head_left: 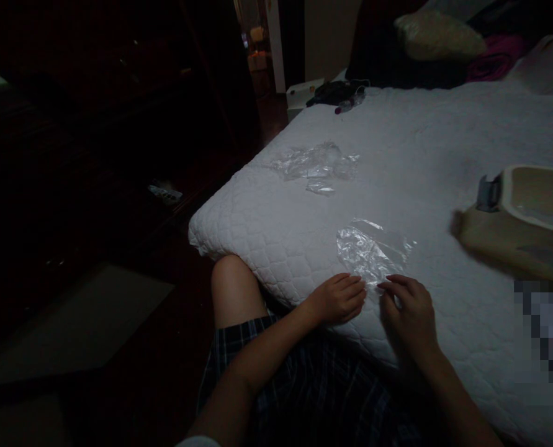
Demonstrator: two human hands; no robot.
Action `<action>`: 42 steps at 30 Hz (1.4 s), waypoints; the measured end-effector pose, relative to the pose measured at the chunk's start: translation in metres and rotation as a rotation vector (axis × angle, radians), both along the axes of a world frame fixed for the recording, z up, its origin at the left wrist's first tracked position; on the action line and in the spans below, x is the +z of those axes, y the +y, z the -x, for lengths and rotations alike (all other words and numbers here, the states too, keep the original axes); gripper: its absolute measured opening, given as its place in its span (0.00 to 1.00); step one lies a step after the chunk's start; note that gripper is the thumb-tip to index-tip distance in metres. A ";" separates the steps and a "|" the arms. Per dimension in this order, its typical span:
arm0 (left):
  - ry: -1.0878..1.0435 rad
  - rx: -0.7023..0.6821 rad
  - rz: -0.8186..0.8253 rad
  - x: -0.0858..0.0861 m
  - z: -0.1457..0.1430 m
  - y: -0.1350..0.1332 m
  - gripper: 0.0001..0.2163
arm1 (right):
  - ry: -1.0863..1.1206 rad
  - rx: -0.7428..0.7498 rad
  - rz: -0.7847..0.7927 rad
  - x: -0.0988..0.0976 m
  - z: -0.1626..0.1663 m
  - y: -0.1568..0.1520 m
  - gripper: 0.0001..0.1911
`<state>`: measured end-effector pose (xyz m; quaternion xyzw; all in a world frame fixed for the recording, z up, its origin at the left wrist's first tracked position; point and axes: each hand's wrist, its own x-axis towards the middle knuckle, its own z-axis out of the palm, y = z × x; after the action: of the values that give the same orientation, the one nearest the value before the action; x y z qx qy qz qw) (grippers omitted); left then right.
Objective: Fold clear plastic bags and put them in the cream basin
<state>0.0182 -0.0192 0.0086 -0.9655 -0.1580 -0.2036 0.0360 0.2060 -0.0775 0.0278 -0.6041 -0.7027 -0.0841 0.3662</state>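
A clear, crinkled plastic bag (372, 251) lies on the white quilted bed cover in front of me, its near edge between my two hands. My right hand (411, 313) pinches that edge between thumb and forefinger, at the right. On the other side my left hand (341, 299) is closed, fingers curled at the bag's near left corner; its thumb is hidden. Farther back on the bed lies a loose heap of more clear plastic bags (320, 162), apart from both hands.
A beige plastic bin (513, 239) lies on the quilted bed (276, 230) at the right. Dark items and a small bottle (349, 102) sit at the far left corner. A pillow (439, 36) and a magenta cloth (497, 56) are at the back. The dark floor holds a power strip (165, 192).
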 end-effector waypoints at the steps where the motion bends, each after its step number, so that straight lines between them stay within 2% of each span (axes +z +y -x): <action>1: -0.009 0.002 -0.006 -0.001 0.000 0.000 0.14 | -0.015 0.002 0.005 0.000 0.000 0.000 0.07; 7: 0.004 0.004 -0.004 -0.005 -0.001 0.000 0.14 | -0.114 -0.059 0.027 0.004 0.005 -0.001 0.11; 16: -0.003 0.004 0.003 -0.003 -0.001 0.001 0.14 | -0.110 -0.208 0.052 0.012 0.001 0.010 0.15; 21: 0.019 0.004 0.013 -0.002 0.001 0.000 0.14 | -0.085 -0.231 0.056 0.012 -0.003 0.011 0.14; 25: 0.003 0.001 0.005 -0.002 0.002 -0.001 0.15 | -0.106 -0.205 -0.055 0.018 -0.002 0.006 0.11; 28: -0.018 0.000 -0.004 -0.002 0.002 -0.001 0.15 | -0.171 -0.099 -0.095 0.025 0.000 0.003 0.11; 32: -0.016 0.005 -0.012 -0.004 0.001 0.000 0.15 | -0.291 0.065 0.036 0.023 0.002 0.003 0.12; 36: -0.049 0.011 -0.052 -0.006 0.002 0.000 0.15 | -0.349 0.079 0.162 0.011 0.001 0.003 0.14; 42: -0.032 0.011 -0.073 -0.010 0.003 -0.001 0.17 | -0.302 0.090 0.208 0.007 0.000 0.001 0.16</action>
<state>0.0147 -0.0201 -0.0017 -0.9593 -0.1562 -0.2244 0.0700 0.2056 -0.0768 0.0352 -0.5871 -0.7810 -0.0843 0.1956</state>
